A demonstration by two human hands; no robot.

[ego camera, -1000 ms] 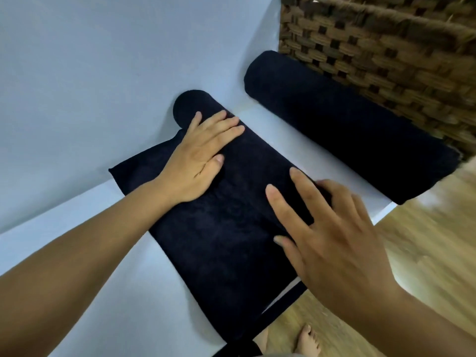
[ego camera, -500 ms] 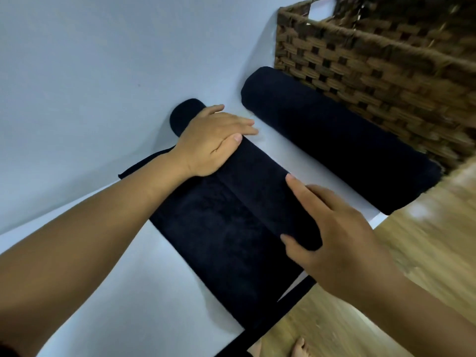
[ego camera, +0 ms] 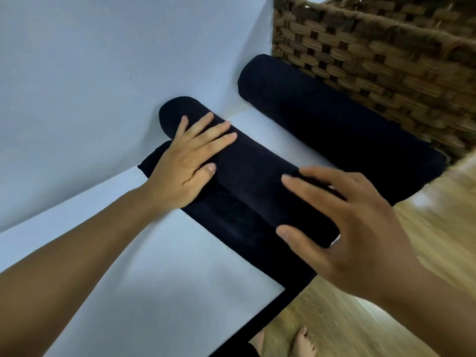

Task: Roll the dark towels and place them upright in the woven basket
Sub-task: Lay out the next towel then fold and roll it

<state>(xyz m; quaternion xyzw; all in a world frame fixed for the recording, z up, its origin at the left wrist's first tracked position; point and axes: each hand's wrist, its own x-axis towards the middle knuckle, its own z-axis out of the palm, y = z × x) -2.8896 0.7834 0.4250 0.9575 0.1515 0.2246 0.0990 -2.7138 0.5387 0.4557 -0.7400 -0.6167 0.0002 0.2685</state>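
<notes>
The half-rolled dark navy terry towel (ego camera: 257, 171) is laid parallel to the brown woven basket's (ego camera: 386, 73) wall, a finished dark towel roll (ego camera: 334, 130) between them. Its ends are pressed by the left hand (ego camera: 185, 161) and right hand (ego camera: 347, 228), fingers straight and spread. The flat tail is left on the side away from the basket.

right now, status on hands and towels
Left hand and right hand flat on half-rolled dark towel. Finished dark roll lying beside brown woven basket. Nothing blocking.
</notes>
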